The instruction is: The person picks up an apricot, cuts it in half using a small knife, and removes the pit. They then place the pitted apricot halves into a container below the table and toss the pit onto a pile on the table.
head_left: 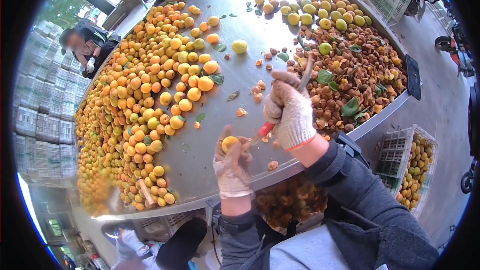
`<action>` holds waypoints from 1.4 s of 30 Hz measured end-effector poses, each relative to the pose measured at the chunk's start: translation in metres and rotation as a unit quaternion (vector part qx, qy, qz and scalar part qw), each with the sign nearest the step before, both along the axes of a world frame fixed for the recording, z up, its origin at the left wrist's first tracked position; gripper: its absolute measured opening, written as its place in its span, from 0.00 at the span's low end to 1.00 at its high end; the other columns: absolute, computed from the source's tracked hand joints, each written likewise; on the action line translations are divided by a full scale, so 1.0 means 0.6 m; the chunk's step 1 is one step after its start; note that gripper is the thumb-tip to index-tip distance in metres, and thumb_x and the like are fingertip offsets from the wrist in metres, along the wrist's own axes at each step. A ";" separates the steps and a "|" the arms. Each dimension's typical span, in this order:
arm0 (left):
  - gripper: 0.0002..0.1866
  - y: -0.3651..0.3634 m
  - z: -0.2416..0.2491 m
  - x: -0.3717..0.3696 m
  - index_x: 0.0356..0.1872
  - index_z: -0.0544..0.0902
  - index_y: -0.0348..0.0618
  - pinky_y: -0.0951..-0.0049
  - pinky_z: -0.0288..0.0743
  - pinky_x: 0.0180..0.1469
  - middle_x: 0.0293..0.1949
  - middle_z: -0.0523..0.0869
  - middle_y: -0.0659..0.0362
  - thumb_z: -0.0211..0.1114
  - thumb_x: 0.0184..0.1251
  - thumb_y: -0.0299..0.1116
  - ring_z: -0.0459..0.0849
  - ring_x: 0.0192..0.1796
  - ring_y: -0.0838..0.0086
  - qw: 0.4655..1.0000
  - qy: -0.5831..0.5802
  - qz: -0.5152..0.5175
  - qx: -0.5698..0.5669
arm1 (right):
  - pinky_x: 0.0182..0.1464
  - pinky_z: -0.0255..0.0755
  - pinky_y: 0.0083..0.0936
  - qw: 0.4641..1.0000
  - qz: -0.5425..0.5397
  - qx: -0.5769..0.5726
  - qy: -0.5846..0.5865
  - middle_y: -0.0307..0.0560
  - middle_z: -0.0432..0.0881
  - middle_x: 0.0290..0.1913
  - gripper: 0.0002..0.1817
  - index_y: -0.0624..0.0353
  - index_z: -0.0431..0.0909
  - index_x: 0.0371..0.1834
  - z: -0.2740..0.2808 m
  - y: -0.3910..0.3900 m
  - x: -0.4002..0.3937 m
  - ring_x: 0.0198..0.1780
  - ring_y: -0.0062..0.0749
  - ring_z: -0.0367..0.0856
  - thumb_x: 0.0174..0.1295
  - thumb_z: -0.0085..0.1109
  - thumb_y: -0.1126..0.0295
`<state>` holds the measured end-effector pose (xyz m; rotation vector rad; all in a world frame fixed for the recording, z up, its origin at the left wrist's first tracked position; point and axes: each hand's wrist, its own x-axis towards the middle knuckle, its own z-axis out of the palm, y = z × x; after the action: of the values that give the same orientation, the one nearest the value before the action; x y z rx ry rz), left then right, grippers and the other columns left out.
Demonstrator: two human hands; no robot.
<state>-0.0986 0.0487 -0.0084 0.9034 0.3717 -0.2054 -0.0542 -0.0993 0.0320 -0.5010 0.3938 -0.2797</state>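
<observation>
My left hand [233, 167], in a pale knit glove, is closed around a yellow-orange apricot [229, 143] just above the table's near edge. My right hand [290, 107], gloved the same way, makes a fist round a slim curved tool. The tool's red part [266, 129] shows below the fist, pointing down toward the apricot, and its brownish curved end [306, 72] sticks out above. Pit pieces and scraps [241, 112] lie on the metal table [200, 167] between and beyond my hands.
Whole apricots [135, 95] cover the table's left side. At right lies a heap of brown pits and scraps [355, 67], with greener apricots [330, 7] behind it. A crate of fruit [407, 165] stands on the floor at right. Other people [90, 45] work at the table's left and far sides.
</observation>
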 end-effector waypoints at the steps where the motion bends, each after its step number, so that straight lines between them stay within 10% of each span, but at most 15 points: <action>1: 0.23 -0.003 0.013 0.000 0.63 0.71 0.41 0.82 0.76 0.30 0.37 0.83 0.55 0.62 0.67 0.27 0.80 0.28 0.78 1.000 -0.010 0.014 0.011 | 0.16 0.50 0.18 1.000 -0.001 -0.006 -0.009 0.33 0.61 0.20 0.10 0.54 0.78 0.45 0.006 -0.009 -0.003 0.15 0.18 0.57 0.65 0.50 0.77; 6: 0.21 0.012 -0.010 0.008 0.60 0.74 0.36 0.76 0.81 0.42 0.47 0.82 0.53 0.61 0.65 0.19 0.85 0.42 0.71 0.995 -0.081 0.050 0.036 | 0.14 0.56 0.19 0.997 -0.024 -0.059 -0.032 0.34 0.66 0.19 0.10 0.60 0.77 0.47 0.006 -0.034 -0.011 0.14 0.19 0.61 0.64 0.54 0.75; 9: 0.17 0.017 0.012 0.002 0.55 0.77 0.35 0.74 0.80 0.46 0.49 0.82 0.51 0.61 0.65 0.18 0.84 0.45 0.69 0.932 -0.164 0.139 0.291 | 0.18 0.52 0.17 0.997 -0.025 -0.067 -0.038 0.33 0.61 0.21 0.11 0.59 0.78 0.47 0.023 -0.043 -0.016 0.17 0.18 0.59 0.64 0.52 0.78; 11: 0.16 0.037 0.058 -0.043 0.53 0.79 0.33 0.72 0.77 0.52 0.53 0.81 0.50 0.66 0.63 0.20 0.83 0.50 0.69 0.969 -0.061 -0.054 0.234 | 0.18 0.53 0.16 0.997 -0.024 -0.074 -0.021 0.32 0.61 0.21 0.10 0.56 0.79 0.47 0.030 -0.051 -0.015 0.17 0.18 0.60 0.64 0.53 0.76; 13: 0.23 0.034 0.116 -0.083 0.55 0.77 0.34 0.72 0.75 0.55 0.51 0.82 0.53 0.72 0.60 0.30 0.81 0.55 0.70 0.789 -0.110 -0.364 0.482 | 0.18 0.52 0.15 0.997 -0.020 -0.068 -0.002 0.31 0.61 0.21 0.10 0.53 0.79 0.47 0.025 -0.058 -0.011 0.17 0.17 0.60 0.65 0.52 0.75; 16: 0.25 0.063 0.111 -0.078 0.55 0.78 0.38 0.70 0.74 0.57 0.50 0.83 0.54 0.75 0.57 0.35 0.80 0.56 0.69 0.761 -0.286 -0.397 0.425 | 0.17 0.51 0.15 0.999 0.009 -0.043 0.017 0.30 0.61 0.20 0.10 0.53 0.79 0.46 0.031 -0.064 -0.010 0.16 0.17 0.59 0.65 0.52 0.75; 17: 0.23 0.072 0.101 -0.063 0.54 0.78 0.40 0.68 0.71 0.61 0.50 0.84 0.52 0.73 0.57 0.31 0.79 0.58 0.68 0.844 -0.239 -0.260 0.403 | 0.16 0.50 0.14 0.999 0.016 -0.045 0.013 0.30 0.61 0.20 0.10 0.53 0.79 0.47 0.031 -0.063 -0.010 0.15 0.16 0.57 0.65 0.51 0.75; 19: 0.20 0.130 0.054 0.035 0.54 0.79 0.41 0.66 0.69 0.64 0.51 0.83 0.50 0.66 0.58 0.26 0.78 0.60 0.61 0.811 -0.181 -0.100 0.548 | 0.16 0.50 0.15 0.998 0.023 -0.054 0.027 0.31 0.61 0.20 0.10 0.54 0.78 0.47 0.042 -0.057 -0.012 0.15 0.16 0.57 0.65 0.51 0.75; 26: 0.18 0.221 -0.084 0.237 0.50 0.81 0.45 0.64 0.67 0.65 0.50 0.84 0.51 0.60 0.57 0.24 0.78 0.58 0.59 0.322 -0.136 -0.086 0.933 | 0.08 0.62 0.23 0.995 0.051 -0.081 0.025 0.37 0.68 0.20 0.15 0.64 0.72 0.51 0.028 -0.050 -0.017 0.14 0.21 0.65 0.64 0.53 0.70; 28: 0.19 0.217 -0.074 0.247 0.52 0.81 0.46 0.61 0.73 0.57 0.50 0.84 0.52 0.64 0.56 0.28 0.81 0.50 0.57 0.327 -0.110 -0.116 0.931 | 0.08 0.63 0.22 0.994 0.070 -0.084 0.021 0.37 0.68 0.20 0.16 0.64 0.72 0.52 0.024 -0.050 -0.018 0.14 0.21 0.66 0.63 0.54 0.69; 31: 0.20 0.200 -0.041 0.216 0.56 0.78 0.44 0.62 0.82 0.47 0.54 0.81 0.47 0.67 0.63 0.35 0.86 0.44 0.55 0.794 -0.062 -0.101 0.596 | 0.12 0.56 0.19 0.987 0.115 -0.097 0.050 0.34 0.67 0.20 0.10 0.60 0.76 0.47 0.044 -0.042 -0.021 0.15 0.17 0.62 0.63 0.53 0.73; 32: 0.20 0.194 -0.036 0.193 0.56 0.78 0.44 0.62 0.82 0.47 0.54 0.81 0.47 0.67 0.63 0.35 0.86 0.44 0.55 0.794 -0.060 -0.100 0.596 | 0.16 0.50 0.16 0.981 0.148 -0.105 0.061 0.31 0.64 0.19 0.07 0.58 0.78 0.42 0.048 -0.038 -0.023 0.16 0.14 0.58 0.63 0.53 0.76; 34: 0.22 0.183 -0.024 0.142 0.60 0.73 0.40 0.60 0.81 0.55 0.53 0.81 0.45 0.64 0.68 0.36 0.84 0.52 0.56 0.991 -0.106 -0.087 -0.006 | 0.18 0.53 0.15 0.967 0.202 -0.136 0.070 0.31 0.68 0.20 0.08 0.57 0.80 0.41 0.045 -0.027 -0.022 0.16 0.12 0.60 0.62 0.54 0.76; 37: 0.23 0.133 0.009 0.083 0.64 0.70 0.41 0.55 0.78 0.61 0.54 0.80 0.45 0.61 0.71 0.35 0.81 0.57 0.54 0.975 -0.119 -0.063 -0.177 | 0.30 0.69 0.14 0.869 0.257 -0.422 -0.009 0.36 0.78 0.27 0.10 0.57 0.82 0.44 0.023 0.006 -0.030 0.27 0.15 0.74 0.61 0.56 0.75; 42: 0.23 0.091 0.003 0.038 0.66 0.69 0.42 0.50 0.71 0.67 0.62 0.75 0.46 0.59 0.71 0.31 0.74 0.64 0.49 0.951 -0.119 -0.042 -0.282 | 0.44 0.75 0.31 0.774 0.344 -0.527 -0.069 0.57 0.84 0.36 0.11 0.60 0.81 0.41 -0.002 0.021 -0.052 0.38 0.41 0.84 0.56 0.56 0.73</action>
<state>-0.0758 0.1032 -0.0068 0.3697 0.0382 -0.2597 -0.0852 -0.0864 0.0309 -1.6800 -0.1627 0.2229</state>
